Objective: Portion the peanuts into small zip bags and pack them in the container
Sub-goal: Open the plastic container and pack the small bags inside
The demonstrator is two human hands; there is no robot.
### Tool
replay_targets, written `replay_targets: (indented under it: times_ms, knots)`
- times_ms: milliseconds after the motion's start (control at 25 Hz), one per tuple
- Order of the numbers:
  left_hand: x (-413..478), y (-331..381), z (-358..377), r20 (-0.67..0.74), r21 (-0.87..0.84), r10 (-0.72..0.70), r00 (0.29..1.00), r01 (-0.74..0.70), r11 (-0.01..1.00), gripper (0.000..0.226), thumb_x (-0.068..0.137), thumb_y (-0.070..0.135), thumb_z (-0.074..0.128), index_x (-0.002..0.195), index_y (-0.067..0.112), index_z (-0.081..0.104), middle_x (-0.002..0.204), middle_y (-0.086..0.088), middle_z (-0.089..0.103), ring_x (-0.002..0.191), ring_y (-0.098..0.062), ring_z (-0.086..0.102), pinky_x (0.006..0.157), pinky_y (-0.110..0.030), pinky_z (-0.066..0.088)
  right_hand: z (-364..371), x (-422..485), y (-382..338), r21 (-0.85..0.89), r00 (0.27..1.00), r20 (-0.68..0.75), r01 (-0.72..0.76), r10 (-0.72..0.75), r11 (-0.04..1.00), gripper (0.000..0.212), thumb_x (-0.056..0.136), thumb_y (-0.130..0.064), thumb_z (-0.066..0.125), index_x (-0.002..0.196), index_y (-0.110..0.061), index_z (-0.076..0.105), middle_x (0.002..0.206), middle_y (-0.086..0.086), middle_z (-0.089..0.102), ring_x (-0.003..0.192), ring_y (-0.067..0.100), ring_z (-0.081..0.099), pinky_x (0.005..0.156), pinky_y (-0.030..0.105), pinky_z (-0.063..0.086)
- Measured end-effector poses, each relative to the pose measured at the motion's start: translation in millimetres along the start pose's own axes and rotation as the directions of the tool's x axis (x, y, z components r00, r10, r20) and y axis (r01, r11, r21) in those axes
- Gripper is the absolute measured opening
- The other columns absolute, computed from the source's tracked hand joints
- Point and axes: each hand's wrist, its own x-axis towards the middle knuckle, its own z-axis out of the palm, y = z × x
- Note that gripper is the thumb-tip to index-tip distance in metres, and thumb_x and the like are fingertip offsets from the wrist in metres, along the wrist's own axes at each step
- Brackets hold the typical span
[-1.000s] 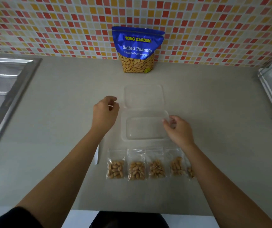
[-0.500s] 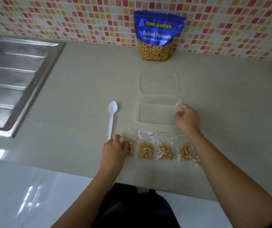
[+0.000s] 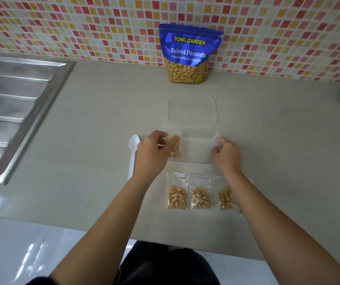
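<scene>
Peanuts in a small zip bag [image 3: 175, 146] are sitting at the left end of a clear container [image 3: 197, 147]; whether the bag is touching its floor I cannot tell. The left grip [image 3: 152, 153] is pinching this bag at its side. The right grip [image 3: 225, 156] is curling round the container's right wall.

The desk [image 3: 95, 140] is showing as a pale grey, matte surface, running back to a wall [image 3: 82, 23] of small red, orange and white tiles. A steel sink [image 3: 15, 112] is sitting in the desk at the left, and a glossy white floor [image 3: 10, 243] is showing below the near edge.

The held bag's long axis is running away from the person, while the container's is running left to right. The lid [image 3: 192, 110] is lying just behind the container. Three filled bags [image 3: 201, 197] are lying in a row near the person, zip ends pointing toward the container and nuts gathered at the near ends. A white spoon [image 3: 133, 153] is lying left of the container, bowl pointing away. A blue peanut pouch [image 3: 188, 54] is standing upright against the tiles.
</scene>
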Motion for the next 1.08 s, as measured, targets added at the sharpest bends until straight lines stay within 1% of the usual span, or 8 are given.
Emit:
replay_targets:
  times_ms: [160, 320, 480, 680, 760, 880, 960, 1080]
  knots:
    - [32, 0, 43, 0.068, 0.275, -0.041, 0.997, 0.021, 0.961, 0.027, 0.09, 0.015, 0.049, 0.114, 0.003, 0.051, 0.099, -0.019, 0.066, 0.092, -0.037, 0.062, 0.076, -0.039, 0.052, 2, 0, 1, 0.023, 1.0, -0.015, 0.006, -0.006, 1.0, 0.017, 0.08, -0.003, 0.05, 0.069, -0.013, 0.041, 0.067, 0.011, 0.048, 0.064, 0.027, 0.045, 0.059, 0.027, 0.026]
    - [32, 0, 53, 0.069, 0.629, 0.077, 0.995, -0.103, 0.77, 0.038, 0.09, 0.002, 0.042, 0.128, 0.002, 0.033, 0.104, -0.02, 0.058, 0.095, -0.038, 0.06, 0.067, -0.037, 0.041, 4, 1, 2, 0.03, 1.0, -0.024, 0.013, -0.012, 0.999, 0.016, 0.079, -0.003, 0.05, 0.07, -0.012, 0.042, 0.075, 0.022, 0.058, 0.071, 0.035, 0.054, 0.061, 0.027, 0.027]
    - [36, -9, 52, 0.25, 0.768, 0.196, 0.948, -0.317, 0.556, 0.028, 0.092, 0.006, 0.044, 0.116, 0.009, 0.057, 0.117, -0.014, 0.048, 0.105, -0.03, 0.05, 0.072, -0.033, 0.041, 5, 3, 2, 0.008, 1.0, -0.015, 0.007, -0.007, 1.0, 0.015, 0.079, -0.003, 0.05, 0.07, -0.012, 0.041, 0.07, 0.017, 0.051, 0.07, 0.033, 0.052, 0.061, 0.027, 0.027]
    - [46, -27, 49, 0.316, 0.852, 0.183, 0.931, -0.363, 0.377, 0.027, 0.094, 0.022, 0.043, 0.111, 0.017, 0.063, 0.114, -0.003, 0.053, 0.109, -0.026, 0.044, 0.079, -0.032, 0.034, 5, 2, 3, -0.012, 1.0, 0.012, -0.016, 0.017, 1.0, 0.013, 0.08, -0.006, 0.049, 0.071, -0.012, 0.041, 0.07, 0.01, 0.047, 0.069, 0.03, 0.049, 0.061, 0.029, 0.028]
    - [43, -22, 46, 0.32, 0.831, 0.198, 0.926, -0.375, 0.41, 0.03, 0.095, 0.025, 0.04, 0.115, 0.011, 0.057, 0.116, -0.007, 0.055, 0.112, -0.027, 0.044, 0.082, -0.034, 0.037, 4, 4, 2, -0.03, 0.997, 0.067, -0.034, 0.036, 0.999, 0.012, 0.084, -0.019, 0.052, 0.077, -0.012, 0.045, 0.077, 0.014, 0.054, 0.08, 0.035, 0.057, 0.063, 0.032, 0.035]
    - [30, -14, 30, 0.177, 0.676, 0.405, 0.897, -0.41, 0.613, 0.03, 0.093, 0.021, 0.046, 0.112, 0.001, 0.058, 0.113, -0.017, 0.057, 0.104, -0.035, 0.052, 0.078, -0.04, 0.045, -17, -6, -7, -0.072, 0.995, 0.071, -0.061, 0.066, 0.996, 0.054, 0.085, -0.051, 0.052, 0.108, -0.002, 0.055, 0.107, 0.017, 0.061, 0.102, 0.035, 0.056, 0.084, 0.038, 0.046]
    - [6, -20, 19, -0.047, 0.461, 0.498, 0.866, -0.423, 0.78, 0.024, 0.09, 0.017, 0.053, 0.103, 0.0, 0.065, 0.1, -0.018, 0.063, 0.085, -0.034, 0.061, 0.071, -0.038, 0.05, -33, -34, -11, 0.024, 0.997, -0.077, 0.025, -0.023, 0.999, 0.048, 0.087, -0.043, 0.055, 0.116, -0.005, 0.055, 0.107, 0.012, 0.06, 0.096, 0.03, 0.059, 0.084, 0.038, 0.047]
    - [-42, -44, 14, -0.107, 0.211, 0.266, 0.958, -0.239, 0.948, 0.02, 0.09, 0.021, 0.058, 0.099, 0.006, 0.066, 0.093, -0.008, 0.064, 0.071, -0.02, 0.06, 0.068, -0.029, 0.05, -35, -93, -17, 0.037, 0.996, -0.02, 0.085, -0.085, 0.996, 0.026, 0.087, -0.024, 0.059, 0.108, -0.008, 0.057, 0.1, 0.009, 0.061, 0.084, 0.028, 0.062, 0.074, 0.031, 0.045]
